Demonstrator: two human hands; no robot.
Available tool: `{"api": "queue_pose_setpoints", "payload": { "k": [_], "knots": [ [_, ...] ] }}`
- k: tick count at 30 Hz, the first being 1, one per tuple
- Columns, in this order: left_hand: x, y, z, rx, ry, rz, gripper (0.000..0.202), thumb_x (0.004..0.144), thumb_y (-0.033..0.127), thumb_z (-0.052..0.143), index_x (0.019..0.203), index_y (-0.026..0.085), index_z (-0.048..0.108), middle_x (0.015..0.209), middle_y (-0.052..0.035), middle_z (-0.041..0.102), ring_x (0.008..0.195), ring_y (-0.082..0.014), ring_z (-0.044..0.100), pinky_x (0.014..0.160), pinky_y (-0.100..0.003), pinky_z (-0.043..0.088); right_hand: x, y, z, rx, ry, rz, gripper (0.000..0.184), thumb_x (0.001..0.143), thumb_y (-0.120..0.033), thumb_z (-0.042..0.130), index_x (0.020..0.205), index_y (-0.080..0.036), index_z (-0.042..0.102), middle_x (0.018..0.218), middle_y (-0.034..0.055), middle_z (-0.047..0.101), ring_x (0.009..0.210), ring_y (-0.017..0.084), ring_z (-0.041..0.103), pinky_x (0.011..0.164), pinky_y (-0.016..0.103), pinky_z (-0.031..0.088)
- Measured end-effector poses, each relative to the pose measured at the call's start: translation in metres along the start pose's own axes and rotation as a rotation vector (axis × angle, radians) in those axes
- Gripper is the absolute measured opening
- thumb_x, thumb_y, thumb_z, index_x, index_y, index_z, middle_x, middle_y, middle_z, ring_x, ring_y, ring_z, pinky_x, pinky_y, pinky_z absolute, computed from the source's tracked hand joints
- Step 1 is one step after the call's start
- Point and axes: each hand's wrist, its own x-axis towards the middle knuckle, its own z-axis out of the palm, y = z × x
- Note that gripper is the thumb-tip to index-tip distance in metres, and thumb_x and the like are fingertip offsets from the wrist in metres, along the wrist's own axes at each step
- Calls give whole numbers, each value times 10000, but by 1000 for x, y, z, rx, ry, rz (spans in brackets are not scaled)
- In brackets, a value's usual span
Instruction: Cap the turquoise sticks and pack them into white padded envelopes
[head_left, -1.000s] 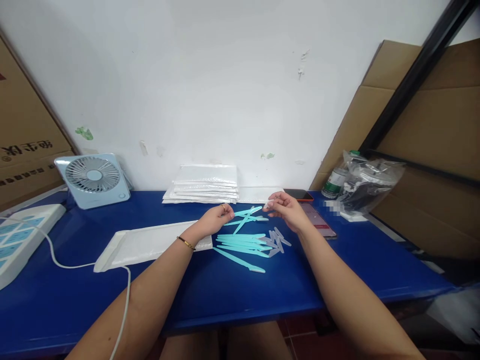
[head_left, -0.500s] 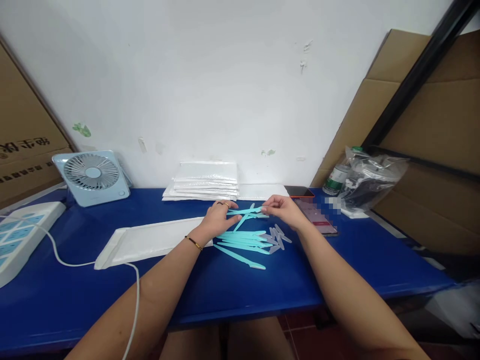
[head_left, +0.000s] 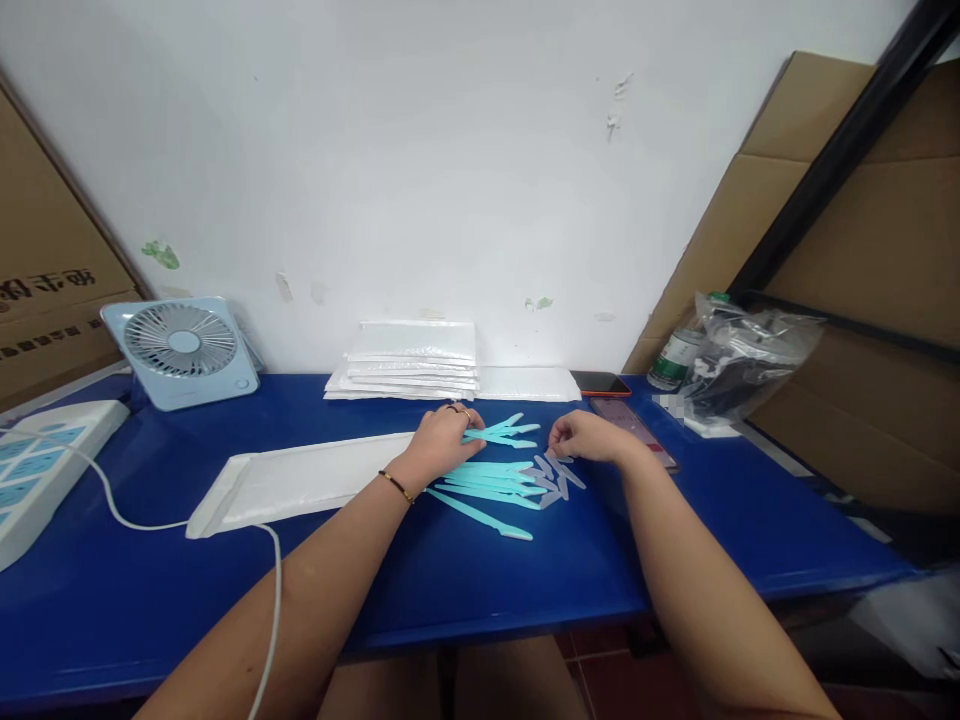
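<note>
Forearms are stretched over the near edge of the blue counter, and a white cable is draped across its left part. 1 lone stick is laid apart, just before the loose pile of turquoise sticks. Beyond the pile, a held bundle of a few more sticks is gripped in the closed fingers of the left hand. The right hand is lowered onto the clear caps beside the pile; its fingers are curled, and whether a cap is pinched cannot be told. Pieces this thin are judged best handled with a light fingertip pinch, the bundle kept level. A padded envelope is laid left of the hands, a phone right. Farther back, a stack of envelopes, a small fan and a plastic bag are set by the white wall, with cardboard leaned at the right.
</note>
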Motion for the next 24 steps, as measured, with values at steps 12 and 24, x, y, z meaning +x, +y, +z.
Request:
{"api": "queue_pose_setpoints", "payload": {
  "k": [12, 24],
  "knots": [
    [-10, 3, -3, -180, -224, 36, 203, 744, 408, 578, 743, 217, 644, 721, -13, 638, 628, -157, 547, 514, -234, 340, -3, 10, -4, -93, 10, 25, 56, 570, -210, 695, 615, -189, 670, 654, 30, 664, 600, 172, 573, 521, 257, 395],
    [-2, -6, -4, -320, -30, -87, 297, 761, 468, 538, 805, 193, 640, 747, -20, 647, 664, -154, 563, 546, -234, 388, -5, -10, 1, 404, -22, -297, 264, 710, -392, 665, 810, -149, 653, 642, 11, 599, 578, 120, 560, 542, 231, 442]
  ]
}}
